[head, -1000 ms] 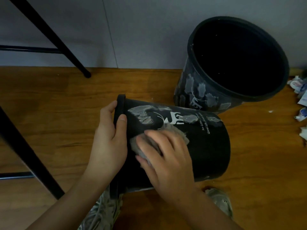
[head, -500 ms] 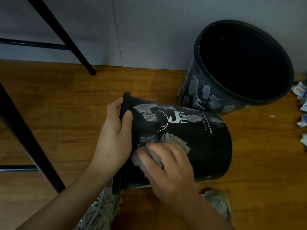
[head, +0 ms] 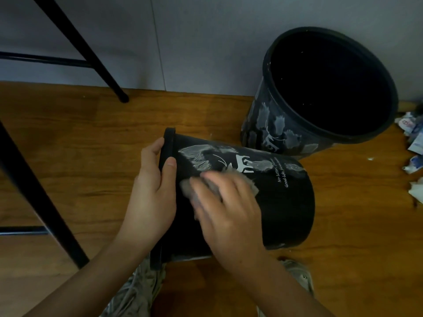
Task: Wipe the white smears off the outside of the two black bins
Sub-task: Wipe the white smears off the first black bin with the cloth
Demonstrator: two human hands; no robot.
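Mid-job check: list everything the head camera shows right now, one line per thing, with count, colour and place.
lying bin: 1, black with white smears and print, on its side on the floor, centre
upright bin: 1, black with white smears, standing by the wall, upper right
cloth: 1, grey, pressed on the lying bin under the right hand
crumpled papers: several, white and blue, on the floor at the right edge
metal frame legs: black, at left
floor: wooden, brown
wall: grey, behind
shoes: 2, light, bottom edge
left hand: grips the lying bin's rim
right hand: presses the cloth
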